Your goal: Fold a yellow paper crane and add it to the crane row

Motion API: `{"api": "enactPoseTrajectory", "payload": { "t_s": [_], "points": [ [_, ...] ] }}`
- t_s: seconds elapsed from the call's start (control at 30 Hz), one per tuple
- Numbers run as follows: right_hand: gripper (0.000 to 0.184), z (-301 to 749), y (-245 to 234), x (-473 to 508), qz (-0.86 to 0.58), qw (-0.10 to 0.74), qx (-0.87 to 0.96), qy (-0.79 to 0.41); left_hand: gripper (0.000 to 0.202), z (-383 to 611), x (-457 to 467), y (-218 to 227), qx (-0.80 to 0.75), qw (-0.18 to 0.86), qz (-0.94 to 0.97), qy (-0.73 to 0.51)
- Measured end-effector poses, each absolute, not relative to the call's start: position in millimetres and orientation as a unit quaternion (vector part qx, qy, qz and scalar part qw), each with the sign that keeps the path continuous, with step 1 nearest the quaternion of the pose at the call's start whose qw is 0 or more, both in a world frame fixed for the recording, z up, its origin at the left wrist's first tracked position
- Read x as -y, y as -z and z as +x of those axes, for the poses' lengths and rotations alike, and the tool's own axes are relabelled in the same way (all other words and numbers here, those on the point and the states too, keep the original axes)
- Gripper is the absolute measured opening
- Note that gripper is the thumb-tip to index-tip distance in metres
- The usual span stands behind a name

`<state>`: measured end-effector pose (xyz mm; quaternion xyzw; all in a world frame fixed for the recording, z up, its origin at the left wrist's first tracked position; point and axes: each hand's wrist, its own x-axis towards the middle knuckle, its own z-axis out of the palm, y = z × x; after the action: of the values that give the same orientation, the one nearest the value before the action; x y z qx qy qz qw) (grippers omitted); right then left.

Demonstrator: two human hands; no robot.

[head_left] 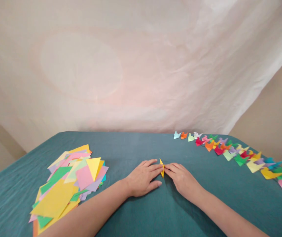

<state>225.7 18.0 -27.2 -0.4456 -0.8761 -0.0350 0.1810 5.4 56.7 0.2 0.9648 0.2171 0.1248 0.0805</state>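
Observation:
A small folded piece of yellow paper [163, 172], narrow and pointed at both ends, rests on the table between my two hands. From its left side, my left hand [144, 177] reaches over it palm down, fingers stretched and spread, with fingertips on the paper. My left thumb lies apart, nearer to me. At the paper's right edge, my right hand [182, 179] has its fingers drawn together, closed on it; its thumb is hidden.
A loose pile of coloured paper sheets [54, 199] covers part of the teal tablecloth [136, 217] at the left. Several folded paper birds [241, 159] stand in rows along the right side. Behind the table hangs a pale cloth [141, 72].

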Motion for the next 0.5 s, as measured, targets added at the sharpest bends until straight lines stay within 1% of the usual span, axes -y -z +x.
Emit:
{"api": "enactPoseTrajectory", "payload": {
  "t_s": [0.17,0.37,0.5],
  "points": [
    [0.044,225.9,25.0,-16.6,-0.452,0.213,0.866,0.032,0.049,5.5,-57.7,0.7,-0.210,0.091,0.966,-0.121],
    [0.042,225.7,25.1,-15.6,-0.494,0.233,0.837,0.033,0.047,5.4,-58.5,2.3,-0.218,0.086,0.964,-0.123],
    [0.049,225.5,24.9,-15.3,-0.493,0.234,0.838,0.025,0.046,5.5,-58.3,0.3,-0.210,0.082,0.966,-0.124]
  ]
}}
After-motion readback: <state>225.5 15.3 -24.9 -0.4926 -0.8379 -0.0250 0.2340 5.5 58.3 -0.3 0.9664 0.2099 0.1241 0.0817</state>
